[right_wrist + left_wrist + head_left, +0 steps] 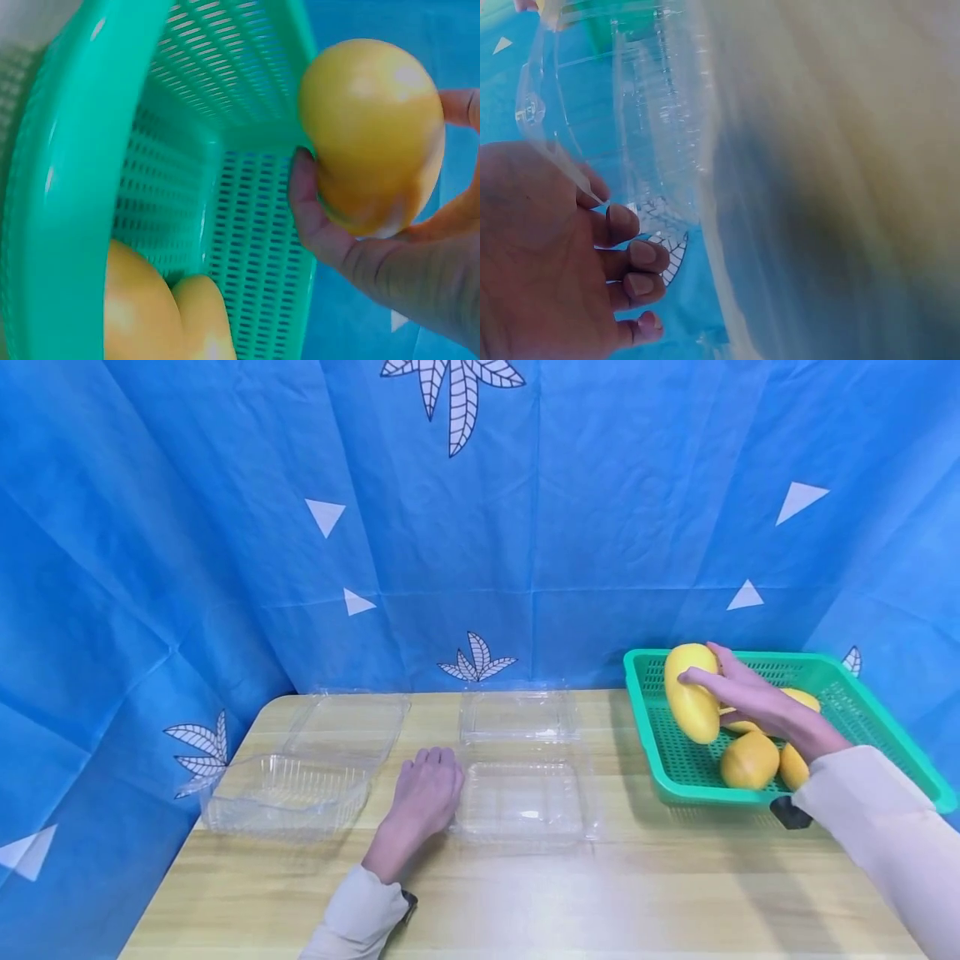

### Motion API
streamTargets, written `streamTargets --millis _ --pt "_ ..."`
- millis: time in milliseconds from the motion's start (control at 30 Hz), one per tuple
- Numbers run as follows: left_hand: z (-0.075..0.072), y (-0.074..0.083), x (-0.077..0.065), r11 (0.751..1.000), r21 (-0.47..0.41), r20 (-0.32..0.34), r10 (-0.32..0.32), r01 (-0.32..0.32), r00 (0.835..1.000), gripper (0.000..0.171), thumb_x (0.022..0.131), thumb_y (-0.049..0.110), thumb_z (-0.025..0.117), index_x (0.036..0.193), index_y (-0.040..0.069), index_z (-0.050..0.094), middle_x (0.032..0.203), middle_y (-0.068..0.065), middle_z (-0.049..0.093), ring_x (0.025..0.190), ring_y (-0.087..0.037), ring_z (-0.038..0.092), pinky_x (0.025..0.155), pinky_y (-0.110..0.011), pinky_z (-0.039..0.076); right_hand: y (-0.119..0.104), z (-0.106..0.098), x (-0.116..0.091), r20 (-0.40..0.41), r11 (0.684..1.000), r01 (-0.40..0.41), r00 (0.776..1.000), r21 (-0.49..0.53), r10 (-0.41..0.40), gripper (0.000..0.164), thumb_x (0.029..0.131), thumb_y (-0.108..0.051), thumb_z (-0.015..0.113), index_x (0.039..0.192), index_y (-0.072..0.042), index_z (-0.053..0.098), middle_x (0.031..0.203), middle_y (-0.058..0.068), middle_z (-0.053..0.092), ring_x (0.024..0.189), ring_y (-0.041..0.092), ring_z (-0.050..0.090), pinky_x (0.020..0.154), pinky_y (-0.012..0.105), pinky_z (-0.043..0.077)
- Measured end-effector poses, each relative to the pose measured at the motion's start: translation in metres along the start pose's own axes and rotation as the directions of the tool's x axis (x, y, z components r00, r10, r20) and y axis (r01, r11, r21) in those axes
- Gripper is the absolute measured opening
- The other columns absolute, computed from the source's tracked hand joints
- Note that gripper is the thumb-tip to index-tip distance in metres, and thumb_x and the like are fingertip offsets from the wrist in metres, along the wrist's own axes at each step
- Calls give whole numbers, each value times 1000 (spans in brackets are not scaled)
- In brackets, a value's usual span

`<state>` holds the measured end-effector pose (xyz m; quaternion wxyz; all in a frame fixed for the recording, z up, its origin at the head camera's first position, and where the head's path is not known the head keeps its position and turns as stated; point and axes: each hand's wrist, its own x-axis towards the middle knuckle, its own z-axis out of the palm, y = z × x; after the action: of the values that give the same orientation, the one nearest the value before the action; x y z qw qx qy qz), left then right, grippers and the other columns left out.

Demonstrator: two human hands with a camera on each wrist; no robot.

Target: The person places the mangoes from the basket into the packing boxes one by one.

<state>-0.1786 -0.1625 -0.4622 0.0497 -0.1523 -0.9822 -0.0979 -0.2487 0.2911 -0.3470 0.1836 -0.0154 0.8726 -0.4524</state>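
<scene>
My right hand (738, 689) grips a yellow mango (692, 693) above the left part of a green basket (647, 727). In the right wrist view, the thumb and fingers (322, 232) curl round the mango (371, 135). Several more mangoes (750, 760) lie in the basket. On the table, my left hand (426, 789) is at the left edge of an open clear plastic container (521, 802). The left wrist view shows its thumb and curled index finger (622, 223) pinching the container's thin rim (574, 176).
Another open clear container (285, 797) stands at the left of the wooden table (600, 902), its lid (348, 727) folded back. The middle container's lid (517, 717) lies toward the back. A blue patterned curtain (600, 527) hangs behind the table.
</scene>
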Motion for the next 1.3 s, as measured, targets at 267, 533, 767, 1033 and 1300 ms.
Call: streamTargets --millis 267,533,767,1033,1300 --pt "-1 -4 -1 997 -71 31 -4 6 1000 26 109 20 38 86 9 44 77 -5 42 74 -23 40 67 -36 37 8 0 -10 3 959 63 998 276 -66 86 108 -36 41 158 -19 -27 143 22 28 89 17 61 76 37 54" --pt "-1 -6 -4 996 -84 14 -12 13 1000 26 110 22 39 89 8 48 81 -5 44 76 -22 43 69 -38 42 6 11 -12 -71 796 166 986 583 -154 69 110 -35 42 165 -26 1 108 1 58 79 19 68 61 33 57" --pt "0 -8 -5 994 -104 46 -26 30 999 27 110 22 36 89 9 46 82 -5 44 79 -23 42 72 -39 42 2 24 -14 -172 816 186 979 548 -108 71 106 -41 53 162 -20 14 107 1 60 80 18 71 62 34 58" --pt "6 -10 -11 986 -165 45 -29 36 999 25 109 20 37 88 10 44 79 -5 43 76 -23 42 70 -38 42 6 44 -25 -164 702 191 981 686 -107 38 106 -46 51 138 -26 41 100 5 71 82 19 71 66 33 58" --pt "4 -15 -8 987 -161 -2 -3 2 1000 27 108 17 38 83 10 43 75 -4 41 73 -23 42 66 -37 41 -2 56 -29 -192 476 317 937 820 -291 42 110 -40 40 148 -23 32 117 6 68 89 25 72 71 37 60"
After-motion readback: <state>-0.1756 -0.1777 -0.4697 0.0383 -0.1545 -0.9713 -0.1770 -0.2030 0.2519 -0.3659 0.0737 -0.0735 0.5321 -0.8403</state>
